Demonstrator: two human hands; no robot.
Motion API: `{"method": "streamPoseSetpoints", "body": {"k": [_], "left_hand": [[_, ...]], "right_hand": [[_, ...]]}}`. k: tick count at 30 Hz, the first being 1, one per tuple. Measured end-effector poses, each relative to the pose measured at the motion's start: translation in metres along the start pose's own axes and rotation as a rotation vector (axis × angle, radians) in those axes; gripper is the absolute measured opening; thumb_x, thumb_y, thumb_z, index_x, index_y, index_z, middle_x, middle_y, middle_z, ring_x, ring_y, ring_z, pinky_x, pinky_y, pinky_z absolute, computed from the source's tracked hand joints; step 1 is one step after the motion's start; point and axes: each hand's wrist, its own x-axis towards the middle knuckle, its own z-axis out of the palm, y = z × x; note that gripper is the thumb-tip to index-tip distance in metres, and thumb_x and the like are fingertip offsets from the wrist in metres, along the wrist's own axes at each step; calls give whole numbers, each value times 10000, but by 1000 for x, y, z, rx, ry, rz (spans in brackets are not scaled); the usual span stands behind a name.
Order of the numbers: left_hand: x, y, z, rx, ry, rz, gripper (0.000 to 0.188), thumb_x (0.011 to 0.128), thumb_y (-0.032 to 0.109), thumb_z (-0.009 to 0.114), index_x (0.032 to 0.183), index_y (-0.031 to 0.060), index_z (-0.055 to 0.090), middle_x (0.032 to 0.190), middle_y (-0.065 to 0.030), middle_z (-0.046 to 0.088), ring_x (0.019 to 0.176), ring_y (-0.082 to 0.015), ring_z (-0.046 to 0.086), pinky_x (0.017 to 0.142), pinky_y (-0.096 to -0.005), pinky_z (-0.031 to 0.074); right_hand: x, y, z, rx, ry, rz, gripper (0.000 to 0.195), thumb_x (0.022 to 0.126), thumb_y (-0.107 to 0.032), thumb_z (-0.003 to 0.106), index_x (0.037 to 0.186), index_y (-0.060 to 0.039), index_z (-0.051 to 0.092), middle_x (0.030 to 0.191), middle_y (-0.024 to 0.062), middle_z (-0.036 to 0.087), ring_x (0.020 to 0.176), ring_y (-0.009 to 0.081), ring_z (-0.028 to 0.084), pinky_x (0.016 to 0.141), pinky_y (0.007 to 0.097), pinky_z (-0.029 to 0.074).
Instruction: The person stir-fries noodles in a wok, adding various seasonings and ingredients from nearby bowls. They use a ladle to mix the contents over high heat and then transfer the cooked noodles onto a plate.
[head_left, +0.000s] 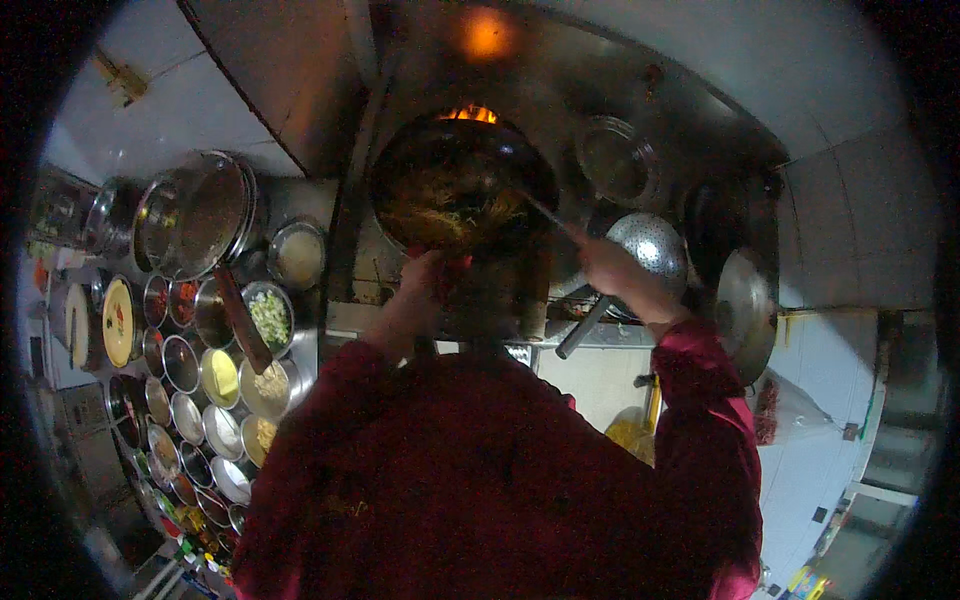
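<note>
A dark wok stands over a burner, with orange flames showing at its far rim. Food in thin strands lies inside; its kind is too dim to tell. My left hand is closed on the near side of the wok, by something red, perhaps a cloth. My right hand grips the handle of a long metal cooking utensil, whose head reaches into the wok and is hidden in the dark. Right beside my right hand is a perforated metal strainer.
At left stand many metal bowls of ingredients, among them chopped greens, and a large pan with a wooden handle. A round metal lid or pan and a plastic bag are at right. A metal pot sits behind the strainer.
</note>
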Motion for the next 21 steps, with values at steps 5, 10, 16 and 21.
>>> {"method": "streamPoseSetpoints", "body": {"k": [5, 10, 16, 21], "left_hand": [[-35, 0, 21, 50, -55, 119, 343, 922, 182, 599, 1264, 156, 606, 987, -46, 667, 734, -157, 603, 611, -344, 518], [-21, -14, 9, 70, 144, 12, 345, 899, 154, 603, 1244, 144, 600, 909, -45, 630, 752, -193, 604, 614, -375, 529], [19, -28, -26, 154, -2, -23, 292, 888, 111, 570, 1174, 130, 626, 960, -73, 670, 776, -219, 617, 709, -410, 564], [-44, -22, 20, -21, 70, 147, 329, 887, 135, 582, 1214, 162, 597, 1011, -66, 687, 752, -223, 608, 655, -392, 540]], "right_hand": [[-17, 37, 21, -119, 216, -233, 678, 974, -128, 503, 1606, -239, 283, 786, 215, 682, 712, 369, 681, 650, 479, 519], [-20, 3, 15, -35, -38, -70, 649, 984, -122, 479, 1596, -264, 317, 998, 233, 703, 836, 368, 702, 748, 475, 535], [4, -7, 12, 16, -12, 24, 626, 1011, -172, 449, 1607, -255, 278, 800, 203, 685, 673, 381, 657, 632, 490, 523], [-13, 27, -3, 61, -63, 35, 638, 1008, -187, 493, 1608, -221, 283, 639, 154, 587, 542, 315, 577, 559, 430, 485]]}}
